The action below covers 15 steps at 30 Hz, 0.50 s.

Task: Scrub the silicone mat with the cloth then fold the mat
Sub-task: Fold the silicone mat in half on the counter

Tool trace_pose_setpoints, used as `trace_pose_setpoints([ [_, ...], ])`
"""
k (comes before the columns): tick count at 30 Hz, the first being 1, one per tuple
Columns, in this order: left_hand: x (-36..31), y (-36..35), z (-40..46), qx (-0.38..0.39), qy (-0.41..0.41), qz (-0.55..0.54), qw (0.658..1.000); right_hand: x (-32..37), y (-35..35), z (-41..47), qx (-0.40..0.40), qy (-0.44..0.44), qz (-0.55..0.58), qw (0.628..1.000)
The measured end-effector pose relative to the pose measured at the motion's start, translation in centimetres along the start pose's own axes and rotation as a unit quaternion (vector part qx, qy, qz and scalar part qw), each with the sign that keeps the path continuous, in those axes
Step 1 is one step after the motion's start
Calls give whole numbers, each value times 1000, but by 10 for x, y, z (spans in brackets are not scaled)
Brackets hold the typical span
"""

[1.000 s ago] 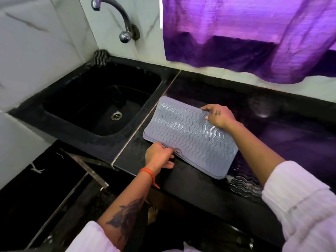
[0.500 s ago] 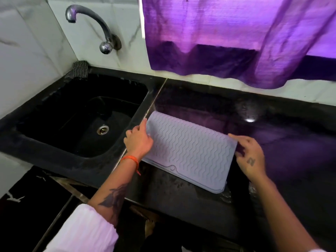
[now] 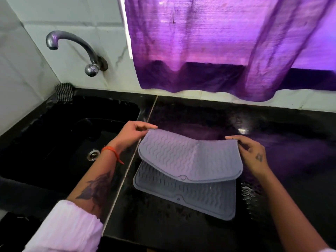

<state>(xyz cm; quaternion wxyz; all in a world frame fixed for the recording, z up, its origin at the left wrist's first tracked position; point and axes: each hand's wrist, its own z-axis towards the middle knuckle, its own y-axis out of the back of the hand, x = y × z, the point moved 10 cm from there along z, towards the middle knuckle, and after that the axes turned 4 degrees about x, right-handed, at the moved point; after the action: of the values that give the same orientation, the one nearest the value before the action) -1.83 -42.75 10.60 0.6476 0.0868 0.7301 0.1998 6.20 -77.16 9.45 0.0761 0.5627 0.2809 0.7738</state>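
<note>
One grey mat with a wavy ribbed pattern is folded in half over the black table, just right of the one black sink. Two hands hold it by the fold. The left hand pinches the far left corner between thumb and fingertips; the right hand pinches the far right corner the same way. The upper flap is lifted and hangs free, while the lower flap lies on the wet table. One curved tap sticks out of the wall above the sink. One checked cloth sits at the sink's far left corner, well apart from the mat. One purple curtain hangs behind.
</note>
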Motion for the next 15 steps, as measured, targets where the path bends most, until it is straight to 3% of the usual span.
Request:
trace_pose_setpoints([
  [4,-7,16,29,-75,-52,-3,996,-5,12,20,-94,-57,38,993],
  [8,5,25,51,-127,-23,-39,991,-26,16,36,-161,-98,38,981],
  [15,15,34,85,-213,8,66,975,-39,0,66,-175,-141,-22,974],
])
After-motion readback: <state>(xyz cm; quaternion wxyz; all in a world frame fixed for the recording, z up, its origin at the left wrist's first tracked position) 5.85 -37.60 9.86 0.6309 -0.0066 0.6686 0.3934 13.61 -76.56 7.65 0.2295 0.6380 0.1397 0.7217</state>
